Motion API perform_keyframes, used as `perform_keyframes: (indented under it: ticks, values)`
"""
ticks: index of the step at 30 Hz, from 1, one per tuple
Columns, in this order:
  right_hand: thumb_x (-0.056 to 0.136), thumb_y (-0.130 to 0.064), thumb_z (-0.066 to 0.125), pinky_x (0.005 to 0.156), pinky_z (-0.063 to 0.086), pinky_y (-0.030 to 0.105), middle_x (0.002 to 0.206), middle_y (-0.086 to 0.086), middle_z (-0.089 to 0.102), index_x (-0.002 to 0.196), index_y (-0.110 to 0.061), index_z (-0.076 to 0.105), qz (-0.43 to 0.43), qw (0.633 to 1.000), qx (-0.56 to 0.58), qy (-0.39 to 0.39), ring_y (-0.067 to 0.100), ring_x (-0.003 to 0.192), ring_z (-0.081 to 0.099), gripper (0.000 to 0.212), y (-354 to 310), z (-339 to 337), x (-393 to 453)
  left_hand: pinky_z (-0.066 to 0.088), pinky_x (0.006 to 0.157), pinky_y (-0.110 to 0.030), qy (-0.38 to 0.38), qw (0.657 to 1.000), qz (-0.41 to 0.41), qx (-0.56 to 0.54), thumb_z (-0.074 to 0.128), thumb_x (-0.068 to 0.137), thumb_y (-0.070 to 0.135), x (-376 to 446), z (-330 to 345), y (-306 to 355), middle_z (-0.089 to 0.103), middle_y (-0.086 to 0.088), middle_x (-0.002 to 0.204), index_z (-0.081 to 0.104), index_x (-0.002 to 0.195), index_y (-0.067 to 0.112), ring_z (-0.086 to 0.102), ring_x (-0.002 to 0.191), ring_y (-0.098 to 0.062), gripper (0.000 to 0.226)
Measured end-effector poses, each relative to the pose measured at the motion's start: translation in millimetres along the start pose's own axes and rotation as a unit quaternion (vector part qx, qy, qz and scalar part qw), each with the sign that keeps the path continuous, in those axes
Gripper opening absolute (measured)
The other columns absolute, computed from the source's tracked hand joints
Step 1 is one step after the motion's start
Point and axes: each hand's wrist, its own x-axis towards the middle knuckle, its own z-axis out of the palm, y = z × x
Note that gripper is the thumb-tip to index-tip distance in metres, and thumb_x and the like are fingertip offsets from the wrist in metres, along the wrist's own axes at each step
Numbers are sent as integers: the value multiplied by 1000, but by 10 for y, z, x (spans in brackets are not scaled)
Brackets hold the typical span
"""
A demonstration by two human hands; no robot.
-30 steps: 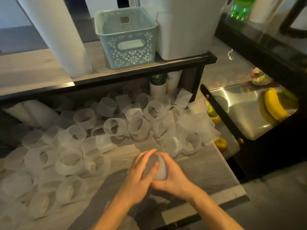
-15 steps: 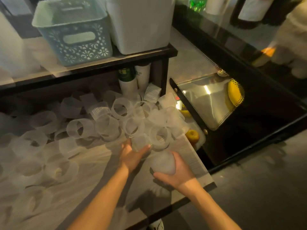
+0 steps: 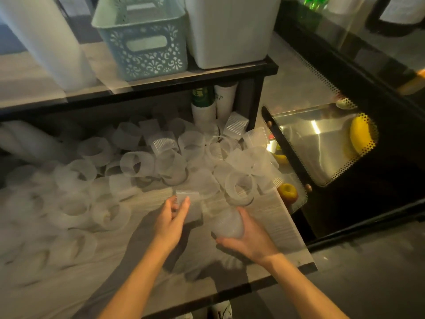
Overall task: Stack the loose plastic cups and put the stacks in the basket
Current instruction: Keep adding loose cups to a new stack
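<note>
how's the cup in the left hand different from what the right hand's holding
The left hand pinches a single clear cup by its side, ribbed rim uppermost. The right hand cradles a cup stack from below in its palm, lying tilted with the rounded base towards the camera. The single cup looks clearer; the stack looks cloudier. Both are pale translucent plastic, held above the wooden table.

White bin (image 3: 232, 31), paper roll (image 3: 43, 40), banana (image 3: 358, 137) (behind glass)

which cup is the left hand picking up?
The clear ribbed cup pinched in the left hand, at the pile's near edge, just left of the stack the right hand holds. The other loose cups lie untouched on the table.
</note>
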Motion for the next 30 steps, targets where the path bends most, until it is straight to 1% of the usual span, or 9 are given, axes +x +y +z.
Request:
perform_keyframes:
  ticks: [3,6,10,13,17,20,22,27,30]
  values:
    - [63,-65,82,89,49,26,123,-23,50,131,-48,36,-14,1000,-13,-23,0,114,51,84,-42,54,55,32,91,-20,-2,1000,15,-6,54,97,41,-91,-160,74,50,5,124,42,144,13,46,109,-7,56]
    - [62,-60,84,80,43,18,122,-23,48,130,-48,35,-25,999,-16,-40,0,110,50,85,-151,112,68,36,85,-15,-10,999,53,5,54,86,54,-198,-266,122,48,12,128,44,142,20,52,107,-1,66]
    - [58,-56,85,88,51,30,123,-20,52,130,-46,39,-65,996,-33,-44,0,109,53,86,-305,154,87,41,87,-10,-37,993,109,35,57,80,72,-328,-326,152,55,19,120,49,124,42,54,104,11,54]
    - [59,-54,87,89,54,32,123,-20,54,126,-48,41,-89,993,-30,-71,-1,109,56,82,-385,182,86,41,95,-19,-68,975,170,129,43,79,75,-426,-339,167,50,16,123,45,138,33,50,110,6,72]
    - [59,-58,86,90,54,37,122,-20,53,129,-43,42,-105,991,-18,-78,0,110,55,84,-378,221,51,41,98,-25,-76,965,188,168,37,80,73,-425,-409,150,47,13,124,41,144,27,49,109,1,78]
    - [62,-60,84,92,51,30,122,-25,49,128,-47,37,-113,990,-32,-78,-4,111,51,82,-359,198,10,36,92,-7,-118,965,180,147,40,80,75,-447,-425,162,46,17,121,40,142,33,45,111,11,75]
    - [62,-60,84,93,50,27,123,-26,48,128,-48,37,-112,991,-35,-68,-5,112,50,82,-358,168,-20,32,90,-3,-141,966,169,134,41,81,76,-475,-400,202,43,22,124,34,142,38,40,115,17,72]
    - [64,-58,85,94,53,33,125,-25,51,132,-45,41,-108,993,8,-54,-3,113,54,82,-375,190,-106,41,98,-18,-138,971,164,104,45,73,77,-403,-274,306,48,24,121,45,139,33,47,115,10,79]
    - [68,-53,85,98,52,35,130,-23,54,136,-42,43,-111,993,42,-19,-2,119,54,80,-346,173,-111,34,111,-26,-192,955,181,133,37,76,81,-477,-116,341,41,20,130,32,148,30,39,126,5,89]
